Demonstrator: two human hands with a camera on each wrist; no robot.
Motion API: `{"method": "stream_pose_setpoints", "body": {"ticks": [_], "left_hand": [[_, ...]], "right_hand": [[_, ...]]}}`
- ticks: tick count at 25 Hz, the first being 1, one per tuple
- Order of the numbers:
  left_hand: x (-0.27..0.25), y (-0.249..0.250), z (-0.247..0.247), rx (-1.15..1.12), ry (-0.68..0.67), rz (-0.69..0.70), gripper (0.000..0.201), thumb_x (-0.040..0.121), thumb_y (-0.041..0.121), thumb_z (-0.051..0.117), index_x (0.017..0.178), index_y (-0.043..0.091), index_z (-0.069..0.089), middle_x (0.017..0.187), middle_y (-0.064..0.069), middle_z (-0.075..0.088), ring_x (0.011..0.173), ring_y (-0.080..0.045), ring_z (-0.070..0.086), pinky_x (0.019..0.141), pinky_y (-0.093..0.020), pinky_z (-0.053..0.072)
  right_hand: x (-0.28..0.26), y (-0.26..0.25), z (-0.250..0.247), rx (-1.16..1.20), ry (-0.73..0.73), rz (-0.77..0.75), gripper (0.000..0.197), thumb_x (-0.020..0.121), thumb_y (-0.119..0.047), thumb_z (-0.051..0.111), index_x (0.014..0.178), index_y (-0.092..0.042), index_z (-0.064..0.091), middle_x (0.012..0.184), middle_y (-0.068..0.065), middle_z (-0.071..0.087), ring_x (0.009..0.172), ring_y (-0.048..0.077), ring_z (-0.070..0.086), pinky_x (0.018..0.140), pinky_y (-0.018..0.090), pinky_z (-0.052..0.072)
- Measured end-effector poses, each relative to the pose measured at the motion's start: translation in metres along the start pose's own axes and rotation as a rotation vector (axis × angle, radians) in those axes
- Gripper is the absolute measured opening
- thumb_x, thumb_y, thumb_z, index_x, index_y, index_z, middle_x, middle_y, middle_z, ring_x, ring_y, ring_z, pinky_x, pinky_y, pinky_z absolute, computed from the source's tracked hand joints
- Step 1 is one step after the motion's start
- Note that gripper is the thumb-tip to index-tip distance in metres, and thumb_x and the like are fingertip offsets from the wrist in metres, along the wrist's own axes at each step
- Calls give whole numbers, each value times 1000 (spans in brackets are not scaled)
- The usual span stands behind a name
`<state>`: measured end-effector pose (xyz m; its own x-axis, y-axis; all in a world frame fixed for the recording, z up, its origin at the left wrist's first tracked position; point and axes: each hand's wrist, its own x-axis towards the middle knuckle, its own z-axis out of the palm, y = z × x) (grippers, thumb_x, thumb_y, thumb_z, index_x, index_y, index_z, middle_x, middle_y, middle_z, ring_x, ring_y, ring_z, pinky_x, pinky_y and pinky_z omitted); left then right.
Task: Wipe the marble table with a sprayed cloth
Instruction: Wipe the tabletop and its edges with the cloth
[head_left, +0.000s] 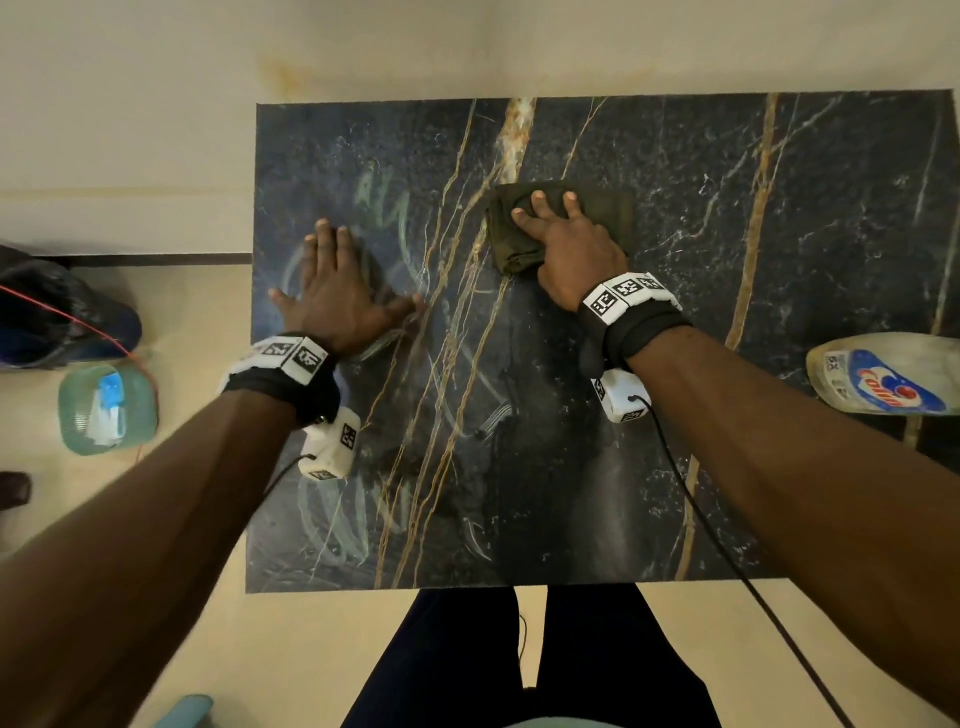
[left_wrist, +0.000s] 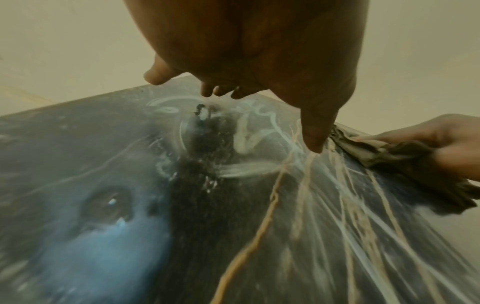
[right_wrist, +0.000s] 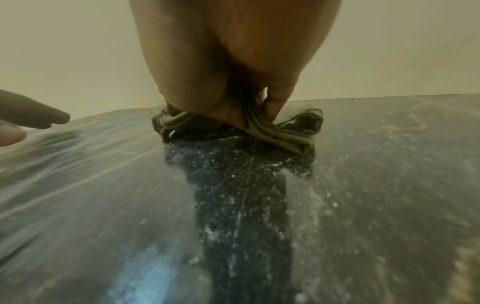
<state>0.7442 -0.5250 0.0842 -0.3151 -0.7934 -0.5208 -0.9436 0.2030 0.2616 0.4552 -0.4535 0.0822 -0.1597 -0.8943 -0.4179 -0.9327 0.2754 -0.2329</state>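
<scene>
A dark marble table (head_left: 727, 208) with gold veins fills the head view. An olive-green folded cloth (head_left: 608, 213) lies near its far middle. My right hand (head_left: 571, 249) lies on top of it with three fingers stretched forward. In the right wrist view the thumb (right_wrist: 228, 117) and a finger pinch a raised fold of the cloth (right_wrist: 298, 131). My left hand (head_left: 337, 291) lies flat on the left part of the table, fingers spread, holding nothing. The left wrist view shows its fingertips (left_wrist: 315, 144) touching the wet marble, with the cloth (left_wrist: 389, 152) to the right.
Pale wet smears (head_left: 384, 208) streak the table's left half. A plastic spray bottle (head_left: 883, 374) lies at the right edge. On the floor to the left are a teal basket (head_left: 106, 410) and a dark bag (head_left: 62, 312). My legs (head_left: 519, 660) stand at the near edge.
</scene>
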Motion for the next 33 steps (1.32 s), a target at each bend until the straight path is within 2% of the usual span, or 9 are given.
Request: {"method": "stream_pose_setpoints", "body": {"ticks": [4,11,13,18,24,33], "left_hand": [[-40,-5,18,50,-99,-62,147,60,98,57,164,18,-9,170,-3,-23,158,-29,-16,109,-85,3],[-42,-3,23,89,-106,-81,149,61,94,62,164,14,-9,170,-4,-26,157,-29,-19,107,-87,4],[-42,-3,22,77,-102,-95,149,61,93,64,164,14,-10,169,-4,-27,157,-28,-21,106,-87,3],[-42,-2,22,47,-108,-92,148,62,91,66,164,14,-9,169,-1,-27,157,-25,-22,106,-88,4],[-45,-5,24,16,-88,-75,146,64,90,66,164,15,-7,170,0,-26,156,-23,-23,106,-88,5],[-46,-6,23,-2,-76,-75,145,63,88,68,165,16,-5,171,1,-23,157,-21,-21,107,-87,6]], "right_hand": [[-7,-10,-3,2,-8,27,72,92,-8,49,156,-35,29,167,-4,13,152,36,12,115,56,33],[-44,-41,29,-72,-41,-50,75,89,-11,54,156,-33,27,167,-5,14,153,34,10,105,56,44],[-39,-48,29,-62,-28,-58,75,90,-13,56,156,-33,26,167,-5,12,154,33,7,104,57,45],[1,-79,16,-63,-43,-61,70,94,-14,52,156,-32,25,167,-3,10,153,34,5,106,59,43],[-32,-78,32,-111,-98,-143,76,92,-12,55,156,-37,23,168,-8,6,154,29,3,101,60,45],[-25,-111,32,-71,-93,-194,75,93,-10,55,156,-38,25,167,-11,6,155,26,1,103,62,42]]}}
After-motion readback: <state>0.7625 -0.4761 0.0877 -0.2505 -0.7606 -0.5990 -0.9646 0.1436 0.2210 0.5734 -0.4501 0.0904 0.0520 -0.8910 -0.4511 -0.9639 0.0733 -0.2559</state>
